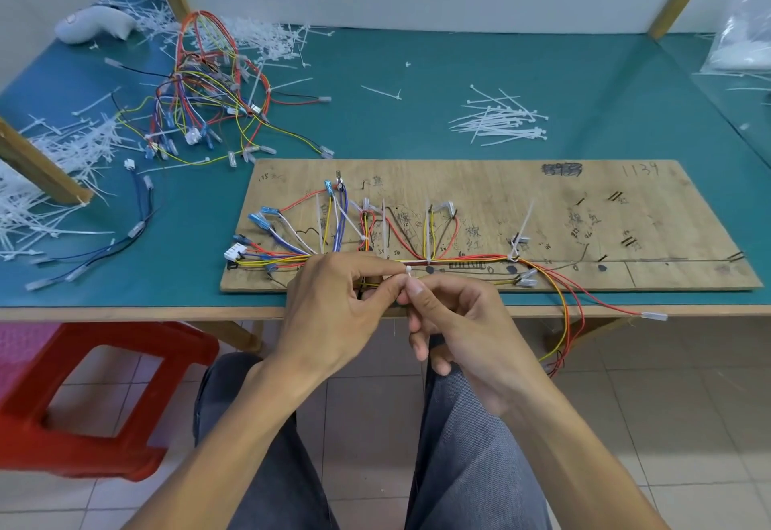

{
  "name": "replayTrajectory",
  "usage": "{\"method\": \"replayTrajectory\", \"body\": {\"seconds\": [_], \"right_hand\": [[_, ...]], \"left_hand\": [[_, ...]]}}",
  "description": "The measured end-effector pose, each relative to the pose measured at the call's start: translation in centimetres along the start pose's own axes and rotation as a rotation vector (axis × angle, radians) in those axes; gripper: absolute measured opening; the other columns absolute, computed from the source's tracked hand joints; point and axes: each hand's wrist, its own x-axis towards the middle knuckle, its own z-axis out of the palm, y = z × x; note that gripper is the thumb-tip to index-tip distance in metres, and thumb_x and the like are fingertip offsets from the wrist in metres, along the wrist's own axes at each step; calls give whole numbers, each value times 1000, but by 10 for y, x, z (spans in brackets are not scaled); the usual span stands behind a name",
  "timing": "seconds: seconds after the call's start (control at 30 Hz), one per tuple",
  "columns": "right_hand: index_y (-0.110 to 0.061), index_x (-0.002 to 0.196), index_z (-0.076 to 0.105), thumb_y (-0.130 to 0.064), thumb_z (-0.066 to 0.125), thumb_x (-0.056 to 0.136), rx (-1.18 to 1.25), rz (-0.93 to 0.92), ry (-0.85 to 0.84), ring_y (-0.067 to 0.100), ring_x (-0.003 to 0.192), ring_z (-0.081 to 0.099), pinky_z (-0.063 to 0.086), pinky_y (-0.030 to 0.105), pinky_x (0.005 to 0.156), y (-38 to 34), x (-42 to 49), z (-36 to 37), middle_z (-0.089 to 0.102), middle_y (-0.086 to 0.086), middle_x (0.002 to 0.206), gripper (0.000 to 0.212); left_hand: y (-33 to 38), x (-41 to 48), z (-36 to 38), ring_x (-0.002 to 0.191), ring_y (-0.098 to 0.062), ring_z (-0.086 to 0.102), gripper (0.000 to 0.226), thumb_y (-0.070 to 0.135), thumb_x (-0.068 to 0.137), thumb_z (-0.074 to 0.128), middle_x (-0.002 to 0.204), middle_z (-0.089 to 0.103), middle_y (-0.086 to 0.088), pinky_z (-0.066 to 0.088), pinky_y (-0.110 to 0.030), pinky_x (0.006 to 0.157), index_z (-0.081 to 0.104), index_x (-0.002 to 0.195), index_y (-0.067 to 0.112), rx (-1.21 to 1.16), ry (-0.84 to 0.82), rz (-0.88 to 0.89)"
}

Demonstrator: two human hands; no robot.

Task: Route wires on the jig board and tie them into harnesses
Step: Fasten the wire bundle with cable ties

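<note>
Above the lap, the left hand (333, 312) and right hand (467, 321) pinch one white cable tie (408, 270) at the near edge of the jig board (584, 204).
Each grip is closed on the tie, thumb against forefinger, right by its small head. It looks light, springy and slick, best held close to the head. The wires (471, 257), thin and limp, run along the board on the worktop (417, 129), already cinched at several points.
</note>
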Motion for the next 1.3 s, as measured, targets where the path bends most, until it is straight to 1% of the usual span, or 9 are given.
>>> {"method": "replayTrajectory", "body": {"seconds": [0.2,0.43,0.57,0.63,0.73,0.93,1.1,1.2,1.3], "right_hand": [[-10,96,75,-34,67,103,30,23,4,20,53,57,35,22,39,-1,1,1,61,9,73,26],[-11,90,75,-36,69,101,93,28,86,24,52,66,38,21,37,0,3,9,65,12,70,28],[-11,107,60,-35,75,97,118,-61,210,32,53,71,43,24,37,2,6,15,69,16,71,31],[-15,110,65,-34,75,97,112,-75,192,33,53,70,45,24,38,1,7,17,68,16,70,26],[-15,101,77,-32,76,97,109,-78,176,30,53,70,46,25,39,-3,8,17,69,17,71,18],[-6,101,75,-27,75,98,107,-86,192,28,55,70,49,26,41,-5,10,18,71,16,72,21],[-11,98,71,-32,75,97,87,-96,164,33,58,73,51,26,42,-6,10,18,73,18,73,22],[-6,100,65,-32,75,97,78,-84,144,34,61,74,51,26,42,-6,9,16,73,17,74,28],[-8,99,70,-27,74,99,64,-74,152,31,60,74,50,25,41,-5,10,16,73,16,74,20]], "left_hand": [[1,-1,-2,91,-8,74,10,40,96,74,93,76,25,60,-41,74,83,102,40,7,-27,30],[4,-4,-2,69,-17,56,16,46,97,65,75,63,9,48,-42,57,79,95,39,135,3,123],[3,-6,-1,66,-16,52,19,40,100,64,71,57,6,44,-43,55,76,88,32,178,5,183],[1,-6,-1,66,-15,53,22,37,100,64,71,57,6,45,-44,56,74,83,28,187,8,193],[3,-7,-2,68,-15,57,19,36,99,66,75,62,7,47,-43,57,77,85,30,158,9,163],[8,-1,-9,67,-16,63,29,40,98,55,70,67,9,53,-45,64,74,80,28,32,-62,15],[13,9,-13,53,-3,64,14,41,103,57,62,69,12,53,-33,57,69,100,35,-71,-139,-30],[11,12,-16,57,-7,64,14,47,107,56,65,70,10,56,-38,62,60,105,33,0,-218,20],[11,16,-17,58,-8,61,12,48,106,56,66,69,12,54,-37,61,59,104,37,74,-245,50]]}}
